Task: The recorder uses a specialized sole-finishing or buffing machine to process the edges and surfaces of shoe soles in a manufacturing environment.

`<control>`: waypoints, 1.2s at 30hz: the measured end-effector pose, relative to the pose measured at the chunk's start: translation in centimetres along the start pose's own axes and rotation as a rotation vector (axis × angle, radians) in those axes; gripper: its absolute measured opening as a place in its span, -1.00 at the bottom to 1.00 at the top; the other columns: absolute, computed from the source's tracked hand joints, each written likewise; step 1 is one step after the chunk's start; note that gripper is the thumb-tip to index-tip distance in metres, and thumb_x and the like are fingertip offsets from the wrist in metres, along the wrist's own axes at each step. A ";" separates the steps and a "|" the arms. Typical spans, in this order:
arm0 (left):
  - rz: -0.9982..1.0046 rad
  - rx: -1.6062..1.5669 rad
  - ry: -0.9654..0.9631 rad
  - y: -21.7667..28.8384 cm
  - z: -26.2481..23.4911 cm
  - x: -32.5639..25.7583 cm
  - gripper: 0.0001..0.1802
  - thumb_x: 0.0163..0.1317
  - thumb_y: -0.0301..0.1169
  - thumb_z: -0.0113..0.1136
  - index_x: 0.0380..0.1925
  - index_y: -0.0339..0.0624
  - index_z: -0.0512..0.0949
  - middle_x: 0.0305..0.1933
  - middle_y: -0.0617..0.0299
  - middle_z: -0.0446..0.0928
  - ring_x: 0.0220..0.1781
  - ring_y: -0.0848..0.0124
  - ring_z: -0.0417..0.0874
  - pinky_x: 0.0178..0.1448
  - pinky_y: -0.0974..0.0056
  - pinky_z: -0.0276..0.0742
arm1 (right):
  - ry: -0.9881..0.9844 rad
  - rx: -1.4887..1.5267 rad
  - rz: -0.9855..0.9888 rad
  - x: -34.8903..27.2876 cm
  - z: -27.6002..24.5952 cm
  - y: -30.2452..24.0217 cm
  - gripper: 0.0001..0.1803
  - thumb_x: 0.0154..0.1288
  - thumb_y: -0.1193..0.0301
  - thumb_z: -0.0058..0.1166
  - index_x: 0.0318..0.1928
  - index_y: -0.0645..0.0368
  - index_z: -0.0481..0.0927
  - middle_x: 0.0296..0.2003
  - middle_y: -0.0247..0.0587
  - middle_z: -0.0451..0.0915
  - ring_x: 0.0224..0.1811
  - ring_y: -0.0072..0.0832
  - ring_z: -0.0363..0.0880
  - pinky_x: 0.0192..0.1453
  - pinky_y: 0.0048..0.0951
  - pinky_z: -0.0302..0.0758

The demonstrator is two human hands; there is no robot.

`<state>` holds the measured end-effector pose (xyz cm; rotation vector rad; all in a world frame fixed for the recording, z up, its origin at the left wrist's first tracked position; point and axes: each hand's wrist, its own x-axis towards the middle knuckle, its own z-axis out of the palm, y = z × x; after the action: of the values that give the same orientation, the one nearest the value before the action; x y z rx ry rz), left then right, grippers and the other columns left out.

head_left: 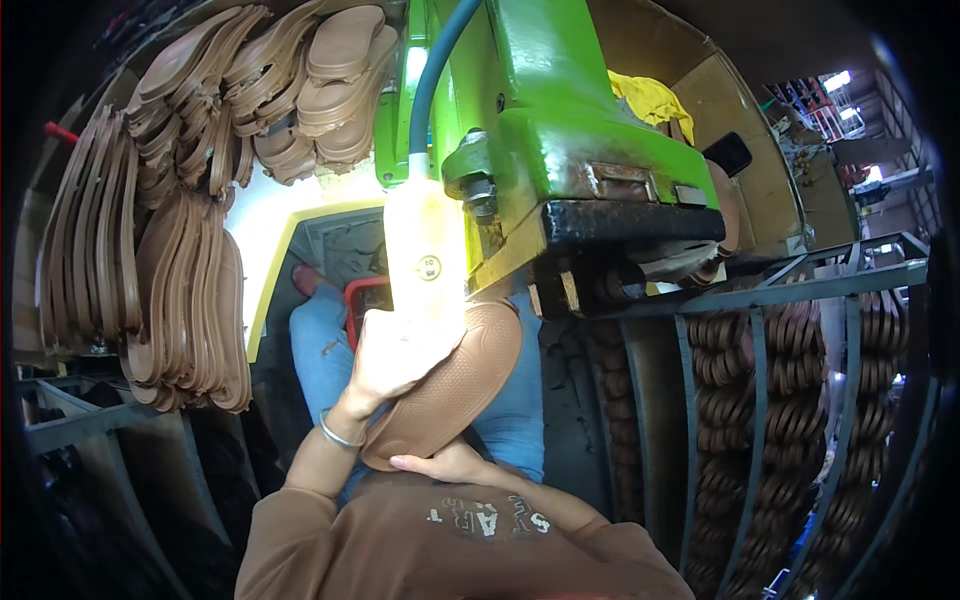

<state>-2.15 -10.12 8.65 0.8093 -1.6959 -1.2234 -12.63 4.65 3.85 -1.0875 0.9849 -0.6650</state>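
The brown sole (pixel 455 385) slants over the person's lap, its upper end near the green machine (pixel 600 120) and beneath the bright white lamp (pixel 425 250), while its lower end comes close to the shirt (pixel 470 540). The right hand (pixel 455 463) grips that lower end, thumb on the face; the left hand (pixel 400 355) lies over the left edge, but glare hides its fingers and I cannot tell how they close. Open room lies leftward, over the jeans (pixel 320 330), up to the table's yellow edge (pixel 268 290), with stacked soles (pixel 190 290) beyond.
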 end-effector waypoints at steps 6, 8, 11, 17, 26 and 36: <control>-0.091 0.127 -0.027 1.7 1.1 1.7 -0.87 0.07 -0.41 0.32 -0.42 -0.24 0.65 -0.53 0.12 0.61 -0.59 0.36 0.59 -0.46 0.36 0.49 | 0.063 0.044 -0.017 -0.7 -0.8 1.1 -0.54 0.18 0.34 0.24 0.02 0.33 0.48 -0.05 -0.08 0.56 -0.01 -0.38 0.52 0.06 -0.41 0.45; -0.038 0.170 -0.037 1.3 1.2 1.7 -0.87 0.06 -0.43 0.33 -0.42 -0.26 0.65 -0.54 0.13 0.61 -0.61 0.39 0.57 -0.48 0.36 0.47 | 0.080 0.030 -0.021 -1.0 -1.0 1.1 -0.54 0.17 0.34 0.24 0.02 0.34 0.48 -0.05 -0.08 0.56 0.00 -0.38 0.52 0.06 -0.41 0.45; -0.043 0.063 0.022 0.0 1.7 0.7 -0.88 0.06 -0.48 0.33 -0.40 -0.30 0.64 -0.56 0.17 0.60 -0.63 0.48 0.53 -0.51 0.37 0.44 | 0.113 -0.001 -0.055 -2.0 -1.7 0.9 -0.54 0.16 0.37 0.25 0.01 0.35 0.48 -0.07 -0.08 0.56 -0.01 -0.39 0.53 0.06 -0.43 0.46; -0.278 -0.219 0.070 -0.1 2.0 -1.3 -0.88 0.07 -0.52 0.33 -0.38 -0.35 0.65 -0.61 0.32 0.55 -0.59 0.65 0.44 -0.51 0.47 0.37 | 0.086 0.238 0.229 -8.7 -7.7 0.7 -0.56 0.10 0.49 0.28 0.00 0.39 0.50 -0.13 -0.13 0.62 -0.13 -0.50 0.60 -0.04 -0.48 0.53; -0.402 -0.434 0.068 1.4 2.7 -0.5 -0.89 0.12 -0.50 0.30 -0.48 -0.34 0.60 -0.61 0.34 0.50 -0.56 0.65 0.43 -0.47 0.50 0.37 | 0.655 0.302 -0.175 -11.5 -15.6 -3.0 -0.72 0.11 0.49 0.18 -0.17 0.32 0.46 -0.26 -0.20 0.59 -0.26 -0.60 0.55 -0.18 -0.58 0.47; -0.217 -0.312 0.240 2.8 1.9 -0.2 -0.76 0.10 -0.53 0.30 -0.20 -0.36 0.61 -0.29 0.19 0.62 -0.29 0.58 0.55 -0.18 0.44 0.45 | 0.652 0.228 -0.197 -5.9 -21.0 -6.2 -0.72 0.11 0.49 0.19 -0.17 0.26 0.46 -0.28 -0.27 0.57 -0.25 -0.60 0.53 -0.11 -0.60 0.44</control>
<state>-3.82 -8.33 11.02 0.9212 -1.2113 -1.4318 -34.00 -1.21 8.69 -0.7768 1.3195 -1.3112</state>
